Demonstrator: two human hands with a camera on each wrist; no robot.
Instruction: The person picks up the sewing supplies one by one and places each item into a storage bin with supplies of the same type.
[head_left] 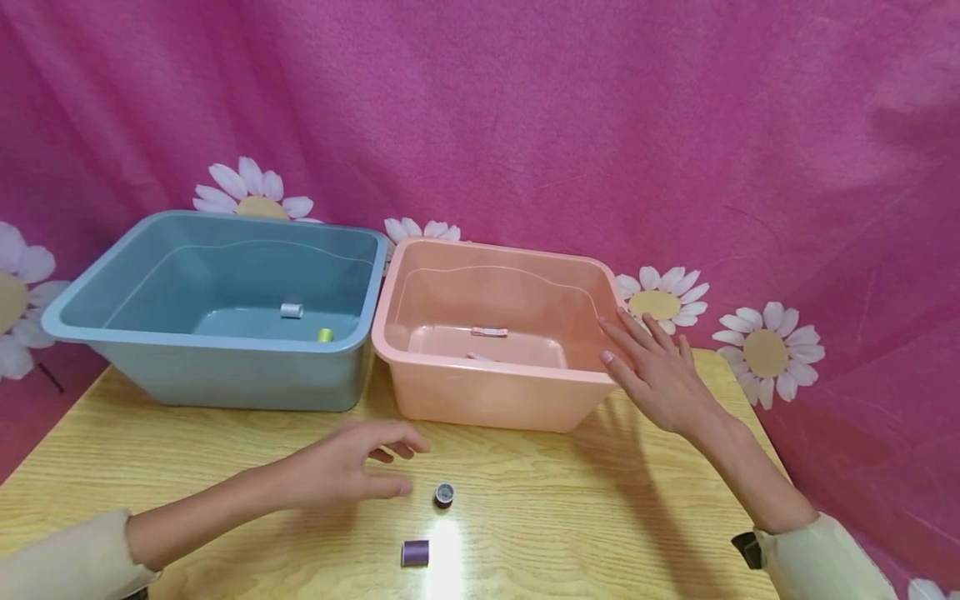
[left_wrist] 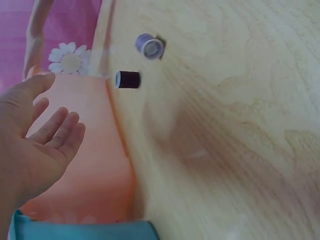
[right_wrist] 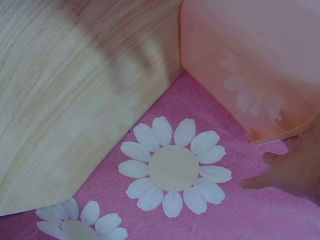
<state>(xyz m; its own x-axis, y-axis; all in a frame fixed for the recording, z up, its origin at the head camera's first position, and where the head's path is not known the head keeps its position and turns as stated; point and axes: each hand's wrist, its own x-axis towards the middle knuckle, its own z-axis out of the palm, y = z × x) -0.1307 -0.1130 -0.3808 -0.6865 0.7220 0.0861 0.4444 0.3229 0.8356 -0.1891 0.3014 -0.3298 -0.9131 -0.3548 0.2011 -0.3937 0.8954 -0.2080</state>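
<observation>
My left hand (head_left: 347,468) is held over the table just left of a dark thread spool (head_left: 444,496), its fingers relaxed and nothing in them. The same dark spool (left_wrist: 128,80) shows beyond the fingertips in the left wrist view. A purple thread spool (head_left: 416,553) lies on its side nearer the front. At the right end of a pink plastic tub (head_left: 495,396), my right hand (head_left: 660,379) has its fingers spread at the rim. Inside that tub are a small pale banded bundle (head_left: 489,332) and a second pale piece (head_left: 480,357), partly hidden by the front wall.
A blue-grey tub (head_left: 240,371) stands left of the pink one, their rims close together. It holds a white spool (head_left: 292,310) and a yellow-green spool (head_left: 325,335). Behind the wooden table (head_left: 525,508) hangs a magenta cloth (head_left: 480,117) with daisies.
</observation>
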